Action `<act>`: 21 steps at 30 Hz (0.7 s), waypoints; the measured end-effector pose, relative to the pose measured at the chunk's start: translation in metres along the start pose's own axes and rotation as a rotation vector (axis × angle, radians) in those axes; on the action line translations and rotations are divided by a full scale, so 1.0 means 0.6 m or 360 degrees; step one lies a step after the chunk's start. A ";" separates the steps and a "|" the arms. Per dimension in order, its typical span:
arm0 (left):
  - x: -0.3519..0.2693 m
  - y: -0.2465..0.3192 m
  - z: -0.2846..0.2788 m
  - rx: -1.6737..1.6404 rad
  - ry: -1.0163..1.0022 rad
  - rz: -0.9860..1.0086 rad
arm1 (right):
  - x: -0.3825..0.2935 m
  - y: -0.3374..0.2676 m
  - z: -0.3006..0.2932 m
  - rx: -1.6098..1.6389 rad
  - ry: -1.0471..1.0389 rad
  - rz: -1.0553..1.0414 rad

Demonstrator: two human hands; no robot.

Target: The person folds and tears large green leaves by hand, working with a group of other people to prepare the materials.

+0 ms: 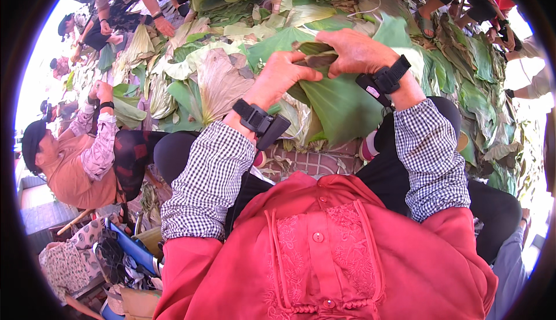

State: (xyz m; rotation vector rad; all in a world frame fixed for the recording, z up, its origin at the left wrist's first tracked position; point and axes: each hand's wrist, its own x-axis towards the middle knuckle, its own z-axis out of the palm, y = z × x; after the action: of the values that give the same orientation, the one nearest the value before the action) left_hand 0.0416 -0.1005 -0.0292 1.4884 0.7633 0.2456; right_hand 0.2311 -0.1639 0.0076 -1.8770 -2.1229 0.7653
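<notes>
Both of my hands meet over a wide heap of large lotus leaves (226,81). Between the fingers of my left hand (282,74) and my right hand (358,53) is the bunched, brownish edge of a folded leaf. A broad green lotus leaf (345,105) hangs down below them, over my lap side of the heap. My right hand curls over the bunch from above, and my left thumb and fingers pinch it from the left. Each wrist bears a black strap with a small device. A dried, pinkish-tan leaf (221,85) lies to the left of my left hand.
A person in an orange vest (80,163) crouches at the left with a leaf. Other people work around the heap's far side. Brick paving (312,161) shows between my feet. Bags and a straw hat (115,298) lie at the lower left, near a blue folding frame (130,246).
</notes>
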 end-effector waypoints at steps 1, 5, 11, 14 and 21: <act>-0.002 0.003 -0.002 -0.0360 0.0067 -0.0073 | 0.001 0.001 0.000 0.0002 -0.0004 0.0015; -0.018 -0.015 -0.022 -0.0982 0.0324 0.0089 | 0.008 -0.011 -0.017 -0.0264 0.1403 -0.0585; -0.054 -0.227 -0.008 -0.1696 0.0699 -0.0119 | 0.028 0.073 -0.009 0.0252 0.1786 -0.0015; -0.070 -0.334 0.042 -0.1914 0.0646 -0.0345 | 0.046 0.170 0.068 0.0783 0.1394 0.0726; -0.080 -0.481 0.091 -0.2181 0.0558 -0.0672 | 0.058 0.167 0.304 0.0721 0.0301 0.0512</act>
State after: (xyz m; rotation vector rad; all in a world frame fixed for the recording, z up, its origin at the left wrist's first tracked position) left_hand -0.0487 -0.2037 -0.2933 -0.0197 0.8675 0.5626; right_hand 0.2246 -0.1685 -0.2033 -1.9545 -1.4047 0.9880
